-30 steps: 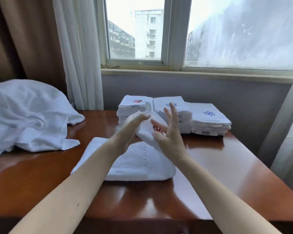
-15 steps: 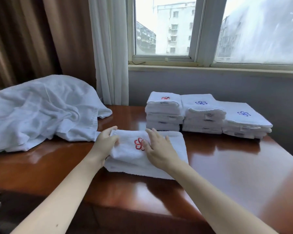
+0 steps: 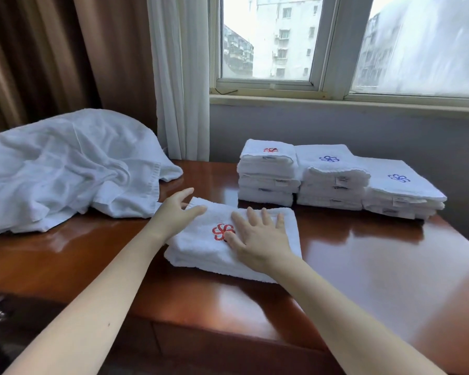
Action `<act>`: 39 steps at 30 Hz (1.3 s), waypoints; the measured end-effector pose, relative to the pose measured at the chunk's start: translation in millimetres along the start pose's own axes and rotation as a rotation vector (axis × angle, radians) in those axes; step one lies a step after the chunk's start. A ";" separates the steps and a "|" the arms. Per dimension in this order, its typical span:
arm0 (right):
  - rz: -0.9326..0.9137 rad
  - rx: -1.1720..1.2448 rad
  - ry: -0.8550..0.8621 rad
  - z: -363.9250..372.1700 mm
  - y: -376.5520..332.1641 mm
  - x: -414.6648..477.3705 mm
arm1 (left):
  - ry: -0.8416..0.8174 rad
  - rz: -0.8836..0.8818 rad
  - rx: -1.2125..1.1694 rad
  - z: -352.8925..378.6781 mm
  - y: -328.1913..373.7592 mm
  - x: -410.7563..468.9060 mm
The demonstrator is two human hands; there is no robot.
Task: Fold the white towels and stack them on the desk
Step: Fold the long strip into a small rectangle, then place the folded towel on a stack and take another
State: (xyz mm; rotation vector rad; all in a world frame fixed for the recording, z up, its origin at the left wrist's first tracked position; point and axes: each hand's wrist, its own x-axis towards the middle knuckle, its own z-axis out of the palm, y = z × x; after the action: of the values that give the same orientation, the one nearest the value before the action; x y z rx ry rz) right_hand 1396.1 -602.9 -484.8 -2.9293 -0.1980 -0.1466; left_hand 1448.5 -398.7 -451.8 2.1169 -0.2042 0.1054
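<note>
The reddish wooden desk (image 3: pixel 363 266) carries a rumpled heap of unfolded white towels (image 3: pixel 65 169) at its left end and three stacks of folded towels (image 3: pixel 333 182) along the back under the window. Nearer the front lies a single folded towel (image 3: pixel 201 247) with a red flower on top. The right hand (image 3: pixel 257 236) presses flat on it with fingers spread, and the left hand (image 3: pixel 176 215) rests loosely open at its far left corner, gripping nothing.

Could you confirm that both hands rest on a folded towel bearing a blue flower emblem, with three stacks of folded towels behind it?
Not quite: in the head view the flower emblem on the folded towel is red, not blue. The left hand and right hand do rest on it, with three stacks behind.
</note>
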 end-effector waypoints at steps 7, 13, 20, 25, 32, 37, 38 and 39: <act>0.029 -0.056 0.022 -1.9 -0.8 -1.8 | 0.108 0.193 0.123 5.7 -13.3 3.8; 0.035 -0.032 0.017 4.2 2.5 -3.2 | 0.116 0.157 0.661 13.7 -22.5 4.1; -0.044 0.002 0.015 -0.2 18.5 -0.6 | -0.150 0.239 0.704 13.2 -30.2 3.8; -0.115 0.011 0.048 -7.4 39.1 0.8 | -0.214 0.074 0.523 15.1 -34.0 -7.2; -0.057 0.036 0.103 -15.2 54.3 -11.2 | -0.178 0.027 0.481 26.1 -21.8 -24.7; -0.022 0.088 0.226 -20.1 38.8 -33.2 | -0.153 -0.014 0.600 38.0 -3.5 -42.3; -0.012 0.107 0.222 -20.6 35.2 -37.1 | -0.151 -0.021 0.664 41.8 2.4 -47.0; 0.001 0.125 0.211 -21.8 32.6 -40.5 | -0.151 -0.034 0.736 45.6 9.1 -51.8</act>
State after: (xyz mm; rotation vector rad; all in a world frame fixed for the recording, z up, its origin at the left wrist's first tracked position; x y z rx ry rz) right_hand 1359.0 -644.0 -474.3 -2.7650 -0.1662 -0.4244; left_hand 1395.6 -436.8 -476.2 2.8644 -0.2432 -0.0057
